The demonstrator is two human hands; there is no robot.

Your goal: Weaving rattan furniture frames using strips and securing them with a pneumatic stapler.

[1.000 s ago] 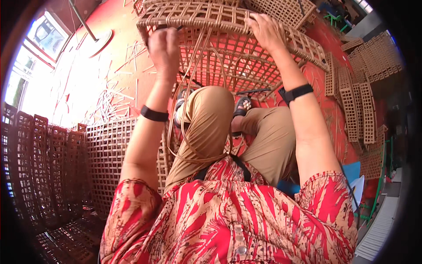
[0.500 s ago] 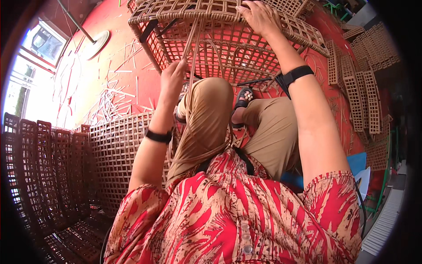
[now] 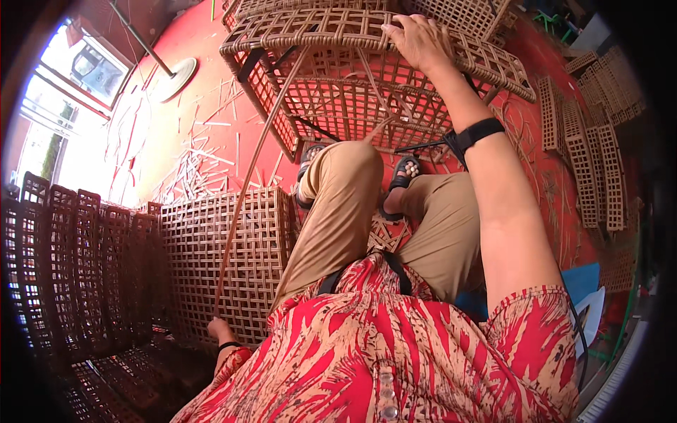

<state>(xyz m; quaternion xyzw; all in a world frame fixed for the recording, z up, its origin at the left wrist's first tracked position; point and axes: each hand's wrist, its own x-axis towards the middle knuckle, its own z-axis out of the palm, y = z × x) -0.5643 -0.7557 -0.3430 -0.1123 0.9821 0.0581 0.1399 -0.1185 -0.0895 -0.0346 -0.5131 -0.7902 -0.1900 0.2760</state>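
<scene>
A woven rattan frame (image 3: 331, 42) on dark metal legs stands in front of my knees. My right hand (image 3: 419, 41) rests flat on its top rim, fingers spread over the weave. My left hand (image 3: 220, 330) is low at my left side, closed around the end of a long thin rattan strip (image 3: 255, 162). The strip runs taut from that hand up to the frame's top. My legs in tan trousers and dark sandals sit between my body and the frame.
A woven lattice panel (image 3: 211, 261) leans at my left, with a stack of darker woven panels (image 3: 77, 268) beyond it. Loose rattan offcuts (image 3: 197, 162) litter the red floor. More woven panels (image 3: 585, 155) lie at the right. A round stand base (image 3: 173, 74) sits far left.
My left hand has dropped from the frame down to my left side, pulling the rattan strip out long. My right hand stays on the frame's top.
</scene>
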